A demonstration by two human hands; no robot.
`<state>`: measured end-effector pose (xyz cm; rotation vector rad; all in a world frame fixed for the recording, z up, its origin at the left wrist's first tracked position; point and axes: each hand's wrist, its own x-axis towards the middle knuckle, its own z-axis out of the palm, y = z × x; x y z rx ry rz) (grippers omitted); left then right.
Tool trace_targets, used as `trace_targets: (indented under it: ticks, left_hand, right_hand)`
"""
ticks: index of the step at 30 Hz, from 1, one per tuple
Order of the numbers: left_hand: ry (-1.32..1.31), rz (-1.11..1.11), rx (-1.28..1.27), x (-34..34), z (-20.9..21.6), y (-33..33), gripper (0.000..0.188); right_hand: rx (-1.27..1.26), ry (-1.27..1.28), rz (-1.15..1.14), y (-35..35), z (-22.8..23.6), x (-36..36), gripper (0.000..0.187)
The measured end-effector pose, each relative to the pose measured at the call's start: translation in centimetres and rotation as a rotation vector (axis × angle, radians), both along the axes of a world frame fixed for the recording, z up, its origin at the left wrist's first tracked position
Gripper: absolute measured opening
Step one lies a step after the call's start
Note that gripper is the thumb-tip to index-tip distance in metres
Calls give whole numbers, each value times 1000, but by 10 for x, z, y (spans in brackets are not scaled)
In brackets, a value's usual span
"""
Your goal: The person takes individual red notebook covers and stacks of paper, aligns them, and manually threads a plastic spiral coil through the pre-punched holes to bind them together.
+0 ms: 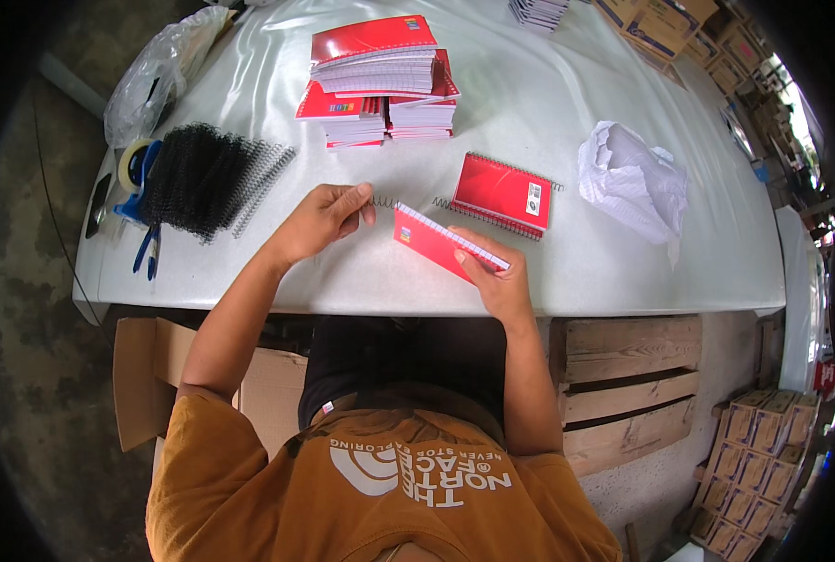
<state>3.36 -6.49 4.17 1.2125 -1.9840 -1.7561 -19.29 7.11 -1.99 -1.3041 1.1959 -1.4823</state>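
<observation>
My right hand (498,273) grips a red-covered notebook (428,246) by its right end, the punched edge turned up and away from me. Between the thumb and fingers of my left hand (328,220) is a dark wire spiral (384,201), which reaches to the notebook's left corner. How far the wire runs through the holes is too small to tell. Just beyond my right hand lie red spiral-bound notebooks (502,192), with loose coil ends sticking out. Left of my left hand sits a heap of black spirals (206,178).
Unbound red notebooks (375,80) are stacked at the far middle of the white-covered table (342,286). Blue-handled pliers (147,251), a tape dispenser (136,178) and a plastic bag (160,75) are at the left. Crumpled white paper (633,178) lies right. A cardboard box (141,375) stands below.
</observation>
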Motion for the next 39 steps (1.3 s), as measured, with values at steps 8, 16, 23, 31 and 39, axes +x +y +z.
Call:
trace_targets:
  ticks: [8, 16, 23, 31, 39]
  left_hand:
    - [-16, -256, -933, -8, 23, 13, 41]
    - [-346, -440, -1349, 36, -78, 96, 95]
    - [-159, -415, -1543, 34, -83, 103, 103]
    - [50, -39, -1474, 18, -100, 84, 111]
    - [146, -32, -1450, 14, -110, 65, 108]
  right_hand:
    - [-109, 116, 17, 4, -2, 8, 28]
    - [-229, 231, -30, 13, 1, 43, 35]
    - [-390, 288, 4, 17, -6, 60, 46]
    - [-442, 401, -20, 19, -9, 68, 57]
    - [-466, 438, -19, 18, -14, 74, 68]
